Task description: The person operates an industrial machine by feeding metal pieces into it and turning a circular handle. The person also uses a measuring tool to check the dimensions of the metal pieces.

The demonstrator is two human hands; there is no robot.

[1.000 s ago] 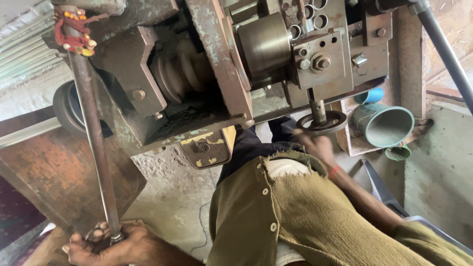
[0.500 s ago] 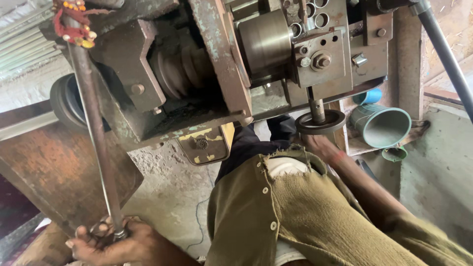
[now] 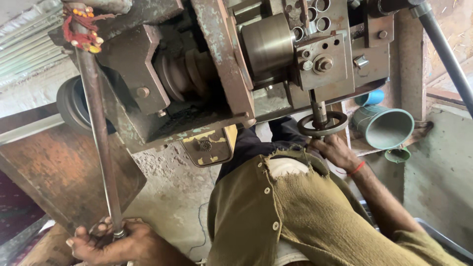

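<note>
Machine body (image 3: 217, 64): worn, rust-streaked painted metal | cylinder (image 3: 268, 44) at 12 o'clock: smooth, dull-sheened steel | lever rod (image 3: 101, 143) at 9 o'clock: matt, tarnished metal | handwheel (image 3: 322, 124): dark bare metal | shirt (image 3: 295, 216) at 6 o'clock: coarse olive cloth, torn | funnel (image 3: 384, 127) at 3 o'clock: matt teal metal.

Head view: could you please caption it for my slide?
Left hand grips a long steel rod while the right hand holds the lathe's small handwheel.

Rusty brown and grey metal covers the lathe (image 3: 221, 74), with flaking pale green paint. Red thread with yellow beads (image 3: 81, 29) wraps the grey rod (image 3: 101, 143). The shirt (image 3: 305, 216) is olive green; the far-right bucket (image 3: 384, 125) teal.
</note>
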